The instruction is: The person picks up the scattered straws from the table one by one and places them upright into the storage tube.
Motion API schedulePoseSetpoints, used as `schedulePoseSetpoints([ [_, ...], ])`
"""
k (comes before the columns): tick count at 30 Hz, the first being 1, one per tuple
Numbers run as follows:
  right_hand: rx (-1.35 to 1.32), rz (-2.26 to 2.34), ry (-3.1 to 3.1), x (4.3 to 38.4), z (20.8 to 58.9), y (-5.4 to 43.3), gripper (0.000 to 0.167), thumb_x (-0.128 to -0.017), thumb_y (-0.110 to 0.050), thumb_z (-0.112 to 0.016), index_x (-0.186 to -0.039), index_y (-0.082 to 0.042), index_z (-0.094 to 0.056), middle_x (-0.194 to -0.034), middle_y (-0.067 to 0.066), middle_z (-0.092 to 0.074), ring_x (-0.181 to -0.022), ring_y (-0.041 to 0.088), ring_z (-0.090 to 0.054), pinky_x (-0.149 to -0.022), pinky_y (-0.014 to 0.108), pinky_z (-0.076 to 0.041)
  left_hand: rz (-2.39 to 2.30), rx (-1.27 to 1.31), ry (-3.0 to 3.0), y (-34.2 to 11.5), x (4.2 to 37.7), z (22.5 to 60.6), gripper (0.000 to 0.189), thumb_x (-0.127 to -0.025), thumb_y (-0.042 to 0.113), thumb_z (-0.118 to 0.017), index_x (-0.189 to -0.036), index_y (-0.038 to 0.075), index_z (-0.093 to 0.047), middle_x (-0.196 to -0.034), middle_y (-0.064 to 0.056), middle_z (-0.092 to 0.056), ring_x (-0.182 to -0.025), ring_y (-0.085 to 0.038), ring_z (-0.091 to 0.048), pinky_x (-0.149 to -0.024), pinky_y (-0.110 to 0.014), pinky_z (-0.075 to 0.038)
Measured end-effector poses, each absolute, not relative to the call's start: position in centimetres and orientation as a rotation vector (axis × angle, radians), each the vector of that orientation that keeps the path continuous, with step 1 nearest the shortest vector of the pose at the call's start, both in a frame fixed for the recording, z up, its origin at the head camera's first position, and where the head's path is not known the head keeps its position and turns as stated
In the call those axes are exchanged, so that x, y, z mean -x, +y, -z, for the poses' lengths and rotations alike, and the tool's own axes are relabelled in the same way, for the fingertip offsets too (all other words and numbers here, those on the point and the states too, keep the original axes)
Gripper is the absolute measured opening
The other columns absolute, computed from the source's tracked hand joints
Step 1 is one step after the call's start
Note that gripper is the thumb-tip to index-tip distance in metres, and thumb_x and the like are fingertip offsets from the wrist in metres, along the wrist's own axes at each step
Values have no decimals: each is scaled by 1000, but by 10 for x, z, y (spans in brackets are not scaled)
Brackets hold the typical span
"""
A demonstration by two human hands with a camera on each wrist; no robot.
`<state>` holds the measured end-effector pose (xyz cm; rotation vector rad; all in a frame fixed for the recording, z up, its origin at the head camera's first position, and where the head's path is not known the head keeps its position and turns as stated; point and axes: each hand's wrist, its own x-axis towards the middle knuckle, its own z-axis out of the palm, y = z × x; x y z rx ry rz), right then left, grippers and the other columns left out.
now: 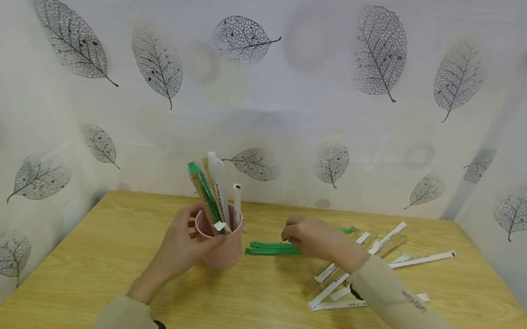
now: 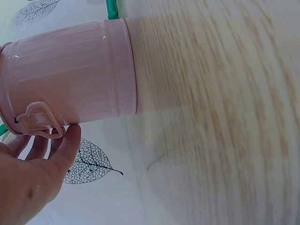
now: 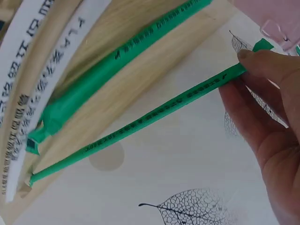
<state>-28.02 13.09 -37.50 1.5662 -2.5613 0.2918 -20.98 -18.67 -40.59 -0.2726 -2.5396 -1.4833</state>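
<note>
A pink ribbed bucket-like cup (image 1: 221, 252) stands on the table, with several wrapped straws (image 1: 213, 199) in green, white and brown leaning inside it. My left hand (image 1: 186, 245) grips the cup at its left side, thumb near the front rim. Beside the cup's wire handle (image 2: 44, 112) the left fingers show in the left wrist view. My right hand (image 1: 318, 238) pinches a green wrapped straw (image 3: 154, 115) near one end, between thumb and fingers. Another green straw (image 3: 131, 49) lies on the table alongside it. In the head view, green straws (image 1: 270, 251) stick out left of the right hand.
Several white wrapped straws (image 1: 423, 260) and some brown ones lie crossed in a loose pile on the right of the wooden table (image 1: 237, 313), partly under my right forearm. A leaf-patterned curtain (image 1: 280, 106) hangs behind the table and along both sides.
</note>
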Motion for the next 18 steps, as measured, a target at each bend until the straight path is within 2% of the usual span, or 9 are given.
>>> schedulePoseSetpoints([
  [3, -1566, -310, -2434, 282, 370, 134, 18, -88, 8, -72, -101, -4, -77, -97, 6, -74, -87, 17, -73, -74, 20, -58, 1487, 268, -2544, -187, 210, 406, 84, -88, 38, -82, -153, 11, -37, -147, -13, -44, -127, -30, -50, -106, -49, -50],
  [6, -1552, -315, -2234, 287, 365, 136, 16, -85, 5, -77, -98, -5, -77, -92, 5, -74, -76, 13, -72, -67, 19, -58, 1489, 266, -2544, -187, 209, 406, 84, -87, 38, -82, -153, 11, -37, -147, -14, -44, -127, -30, -50, -106, -49, -50],
  [10, -1510, -366, -2023, 293, 353, 138, 19, -80, 6, -81, -96, -3, -75, -90, 5, -72, -71, 12, -71, -64, 19, -58, 1483, 267, -2544, -187, 210, 406, 85, -87, 38, -82, -153, 9, -36, -147, -14, -44, -127, -31, -50, -106, -49, -50],
  [13, -1471, -436, -1968, 295, 340, 139, 23, -79, 8, -81, -98, -2, -74, -92, 7, -70, -76, 14, -71, -66, 21, -59, 1480, 265, -2546, -188, 210, 406, 85, -87, 38, -82, -153, 9, -37, -148, -14, -43, -127, -31, -50, -106, -49, -50],
  [18, -1370, -637, -1906, 297, 320, 138, 25, -77, 13, -80, -98, 1, -74, -94, 11, -72, -76, 18, -71, -66, 20, -59, 1475, 272, -2548, -188, 211, 407, 84, -88, 37, -82, -153, 9, -37, -148, -15, -43, -127, -32, -50, -105, -48, -50],
])
